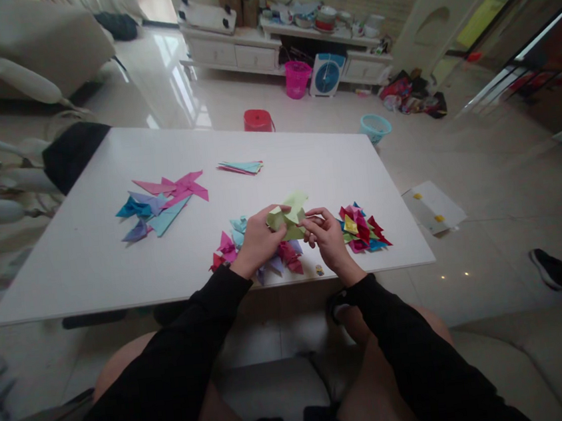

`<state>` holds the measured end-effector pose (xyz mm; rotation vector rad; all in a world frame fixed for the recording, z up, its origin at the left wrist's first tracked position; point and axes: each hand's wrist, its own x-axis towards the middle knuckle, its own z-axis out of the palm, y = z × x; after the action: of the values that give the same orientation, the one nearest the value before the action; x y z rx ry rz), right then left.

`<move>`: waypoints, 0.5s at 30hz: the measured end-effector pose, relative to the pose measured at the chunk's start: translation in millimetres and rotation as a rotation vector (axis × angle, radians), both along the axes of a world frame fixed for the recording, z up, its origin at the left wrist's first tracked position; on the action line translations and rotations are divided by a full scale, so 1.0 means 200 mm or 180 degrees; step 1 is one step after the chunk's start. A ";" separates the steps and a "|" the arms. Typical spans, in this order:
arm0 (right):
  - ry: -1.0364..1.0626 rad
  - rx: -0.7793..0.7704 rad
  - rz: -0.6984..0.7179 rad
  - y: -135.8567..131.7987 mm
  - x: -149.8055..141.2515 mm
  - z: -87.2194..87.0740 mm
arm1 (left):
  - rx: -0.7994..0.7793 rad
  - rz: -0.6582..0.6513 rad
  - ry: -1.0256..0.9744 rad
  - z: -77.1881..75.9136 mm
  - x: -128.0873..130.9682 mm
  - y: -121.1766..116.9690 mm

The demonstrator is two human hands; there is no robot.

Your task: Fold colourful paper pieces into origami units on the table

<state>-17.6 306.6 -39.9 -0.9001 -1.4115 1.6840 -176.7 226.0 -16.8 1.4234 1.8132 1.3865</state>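
My left hand [260, 238] grips the light green folded paper [292, 217] between thumb and fingers, while my right hand [328, 236] pinches its right side with bent fingers. The paper is positioned above the near edge of the white table [101, 269]. Below and beside the left hand lies a mixed folded-paper pile [226, 246]; a brighter multicoloured pile [363, 228] lies just beside the right hand.

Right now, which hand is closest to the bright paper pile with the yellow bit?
The right hand. It is just left of the bright paper pile; the left hand is farther left, holding green paper.
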 end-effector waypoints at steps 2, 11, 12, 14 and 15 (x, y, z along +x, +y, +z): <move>0.0042 -0.0044 0.0028 -0.01 0.00 -0.01 | 0.0058 -0.0040 0.0133 0.00 0.00 0.00; -0.0016 0.0046 -0.0042 -0.01 0.00 0.00 | -0.0038 -0.0212 -0.0055 -0.02 0.01 0.00; -0.0020 0.0122 -0.0069 -0.01 0.00 0.00 | -0.0058 -0.0231 -0.0106 -0.02 0.01 0.01; -0.0067 0.0343 -0.0114 0.00 0.00 0.00 | -0.0103 -0.0277 -0.0140 -0.03 0.02 0.01; -0.0115 0.0482 -0.0132 0.00 0.00 0.00 | -0.0123 -0.0304 -0.0133 -0.03 0.02 0.01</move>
<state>-16.8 307.3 -40.7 -0.8721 -1.5123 1.5150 -173.1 228.0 -23.0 1.4315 1.7138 1.3169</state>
